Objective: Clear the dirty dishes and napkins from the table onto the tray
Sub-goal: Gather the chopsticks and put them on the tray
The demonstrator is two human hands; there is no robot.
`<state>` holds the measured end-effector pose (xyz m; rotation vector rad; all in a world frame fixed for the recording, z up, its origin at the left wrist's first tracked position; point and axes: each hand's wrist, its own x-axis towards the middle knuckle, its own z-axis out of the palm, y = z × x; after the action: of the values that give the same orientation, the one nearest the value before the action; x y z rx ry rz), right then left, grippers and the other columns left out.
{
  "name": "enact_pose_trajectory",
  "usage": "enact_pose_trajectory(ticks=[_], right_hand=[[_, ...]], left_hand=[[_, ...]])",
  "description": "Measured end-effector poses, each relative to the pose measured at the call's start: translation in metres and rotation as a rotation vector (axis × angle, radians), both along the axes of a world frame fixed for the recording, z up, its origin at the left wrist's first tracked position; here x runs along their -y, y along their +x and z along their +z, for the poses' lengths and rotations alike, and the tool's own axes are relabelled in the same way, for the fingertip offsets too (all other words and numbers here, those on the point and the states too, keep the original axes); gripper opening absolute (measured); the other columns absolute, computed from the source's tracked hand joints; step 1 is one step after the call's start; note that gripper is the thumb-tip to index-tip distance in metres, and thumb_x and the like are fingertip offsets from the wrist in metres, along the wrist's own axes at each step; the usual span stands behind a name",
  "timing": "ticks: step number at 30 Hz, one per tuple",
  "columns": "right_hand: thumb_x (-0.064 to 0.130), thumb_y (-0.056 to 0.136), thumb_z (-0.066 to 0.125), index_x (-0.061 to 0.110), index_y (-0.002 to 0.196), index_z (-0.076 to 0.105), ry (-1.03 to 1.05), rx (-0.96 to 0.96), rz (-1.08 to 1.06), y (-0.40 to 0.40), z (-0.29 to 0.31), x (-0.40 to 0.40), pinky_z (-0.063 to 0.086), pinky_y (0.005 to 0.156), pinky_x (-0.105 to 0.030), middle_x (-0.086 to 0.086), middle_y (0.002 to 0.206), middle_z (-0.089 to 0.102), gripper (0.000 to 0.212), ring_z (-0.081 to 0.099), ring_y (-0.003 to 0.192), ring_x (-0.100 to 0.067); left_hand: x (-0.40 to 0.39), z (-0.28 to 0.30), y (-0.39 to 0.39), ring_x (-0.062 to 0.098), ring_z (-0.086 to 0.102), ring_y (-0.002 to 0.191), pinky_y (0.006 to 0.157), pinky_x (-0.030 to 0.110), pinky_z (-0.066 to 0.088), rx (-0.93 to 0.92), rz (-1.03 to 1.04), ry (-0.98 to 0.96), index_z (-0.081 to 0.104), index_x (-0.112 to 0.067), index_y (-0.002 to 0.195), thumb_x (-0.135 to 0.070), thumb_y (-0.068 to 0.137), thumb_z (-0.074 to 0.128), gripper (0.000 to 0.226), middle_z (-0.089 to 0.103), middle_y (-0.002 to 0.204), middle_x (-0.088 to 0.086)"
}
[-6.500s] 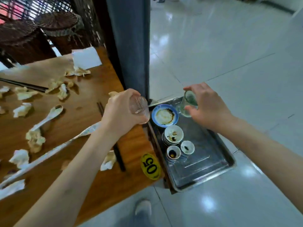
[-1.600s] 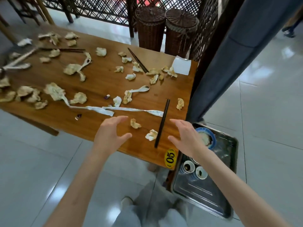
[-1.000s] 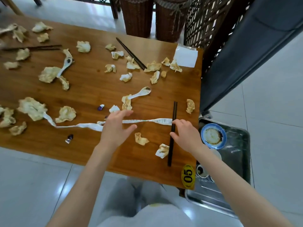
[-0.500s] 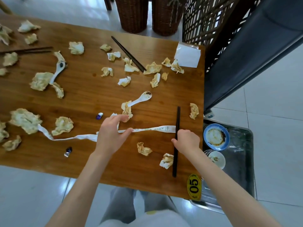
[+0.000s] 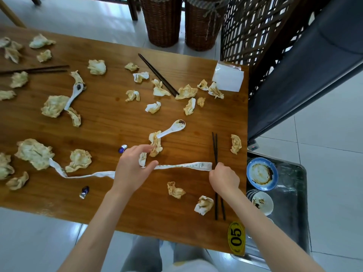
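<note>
A wooden desk is seen from above, strewn with crumpled napkins. The right hand is clenched around a pair of dark chopsticks near the desk's right edge, the sticks running away from and toward the viewer past the fist. The left hand is laid over a long white paper strip; a small napkin scrap is pinched between its thumb and forefinger, and the forefinger tip is just beside another crumpled napkin. A white spoon is lying with its handle on that napkin. A second spoon and two more pairs of chopsticks are found farther back. A metal tray is placed beside the desk at the right, lower than its top; a blue-rimmed saucer and a small white dish are held in it. A yellow tag marked 05 is fixed at the desk's near right corner.
</note>
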<state>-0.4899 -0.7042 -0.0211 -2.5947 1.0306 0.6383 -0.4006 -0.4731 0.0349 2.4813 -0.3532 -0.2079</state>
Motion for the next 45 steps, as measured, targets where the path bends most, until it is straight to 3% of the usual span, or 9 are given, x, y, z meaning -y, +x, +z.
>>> enact_pose_trajectory(ticks=[8, 14, 18, 20, 22, 25, 32, 39, 45], right_hand=[[0.021, 0.100, 0.032, 0.011, 0.103, 0.045, -0.029, 0.175, 0.047, 0.042, 0.024, -0.008, 0.028, 0.040, -0.022, 0.004, 0.063, 0.046, 0.017, 0.046, 0.050, -0.010], [0.011, 0.097, 0.036, 0.012, 0.128, 0.035, -0.034, 0.255, 0.072, 0.106, 0.041, -0.046, 0.028, 0.040, -0.022, 0.001, 0.071, 0.054, 0.030, 0.051, 0.055, -0.012], [0.005, 0.094, 0.035, 0.013, 0.132, 0.036, -0.020, 0.286, 0.057, 0.164, 0.046, -0.075, 0.038, 0.053, -0.030, -0.010, 0.103, 0.063, 0.039, 0.060, 0.082, -0.025], [0.003, 0.092, 0.033, 0.014, 0.128, 0.040, -0.023, 0.292, 0.027, 0.197, 0.048, -0.085, 0.041, 0.058, -0.033, -0.012, 0.109, 0.062, 0.038, 0.059, 0.089, -0.028], [0.002, 0.092, 0.033, 0.014, 0.130, 0.039, -0.034, 0.296, 0.002, 0.229, 0.049, -0.092, 0.042, 0.060, -0.034, -0.012, 0.109, 0.062, 0.041, 0.059, 0.091, -0.029], [0.002, 0.091, 0.035, 0.014, 0.129, 0.041, -0.058, 0.322, -0.013, 0.271, 0.045, -0.098, 0.045, 0.056, -0.035, -0.010, 0.096, 0.061, 0.040, 0.058, 0.080, -0.027], [0.002, 0.091, 0.045, 0.016, 0.129, 0.049, -0.131, 0.384, -0.023, 0.336, 0.012, -0.095, 0.053, 0.071, -0.037, -0.009, 0.111, 0.061, 0.041, 0.059, 0.097, -0.027], [0.008, 0.095, 0.047, 0.013, 0.124, 0.058, -0.185, 0.530, 0.041, 0.397, -0.024, -0.072, 0.045, 0.071, -0.034, -0.013, 0.111, 0.059, 0.031, 0.057, 0.097, -0.028], [0.019, 0.092, 0.057, 0.006, 0.113, 0.062, -0.205, 0.517, 0.045, 0.433, -0.036, -0.068, 0.040, 0.069, -0.032, -0.015, 0.110, 0.054, 0.025, 0.056, 0.095, -0.029]], left_hand=[[-0.020, 0.005, 0.032, 0.013, 0.056, 0.105, 0.084, 0.027, 0.047, -0.001, 0.037, -0.047, 0.063, -0.020, 0.118, -0.025, 0.077, 0.077, 0.043, 0.065, 0.111, -0.003], [-0.067, 0.008, 0.078, 0.013, 0.056, 0.106, 0.087, 0.026, 0.045, -0.003, 0.039, -0.037, 0.063, -0.021, 0.117, -0.025, 0.078, 0.075, 0.041, 0.065, 0.110, -0.003], [-0.109, 0.010, 0.123, 0.011, 0.055, 0.108, 0.090, 0.026, 0.044, -0.025, -0.001, -0.013, 0.062, -0.022, 0.119, -0.026, 0.079, 0.074, 0.041, 0.064, 0.114, -0.003], [-0.127, 0.011, 0.151, 0.009, 0.055, 0.107, 0.090, 0.024, 0.043, -0.029, -0.038, -0.003, 0.061, -0.023, 0.119, -0.027, 0.080, 0.074, 0.042, 0.064, 0.113, -0.005], [-0.141, 0.010, 0.179, 0.007, 0.054, 0.106, 0.089, 0.022, 0.041, -0.022, -0.068, -0.002, 0.061, -0.025, 0.119, -0.028, 0.080, 0.073, 0.041, 0.063, 0.112, -0.008], [-0.152, 0.006, 0.220, 0.006, 0.054, 0.102, 0.086, 0.021, 0.042, 0.020, -0.113, -0.012, 0.062, -0.024, 0.117, -0.028, 0.080, 0.074, 0.039, 0.061, 0.107, -0.011], [-0.144, -0.022, 0.281, 0.002, 0.052, 0.099, 0.087, 0.021, 0.043, 0.061, -0.216, -0.028, 0.061, -0.025, 0.119, -0.029, 0.079, 0.074, 0.041, 0.058, 0.105, -0.016], [-0.138, -0.054, 0.323, 0.003, 0.052, 0.100, 0.087, 0.022, 0.041, 0.075, -0.210, -0.032, 0.061, -0.028, 0.117, -0.028, 0.079, 0.073, 0.040, 0.058, 0.103, -0.017], [-0.148, -0.070, 0.334, 0.004, 0.053, 0.100, 0.088, 0.026, 0.044, 0.078, -0.184, -0.004, 0.061, -0.029, 0.117, -0.029, 0.078, 0.074, 0.041, 0.057, 0.101, -0.017]])
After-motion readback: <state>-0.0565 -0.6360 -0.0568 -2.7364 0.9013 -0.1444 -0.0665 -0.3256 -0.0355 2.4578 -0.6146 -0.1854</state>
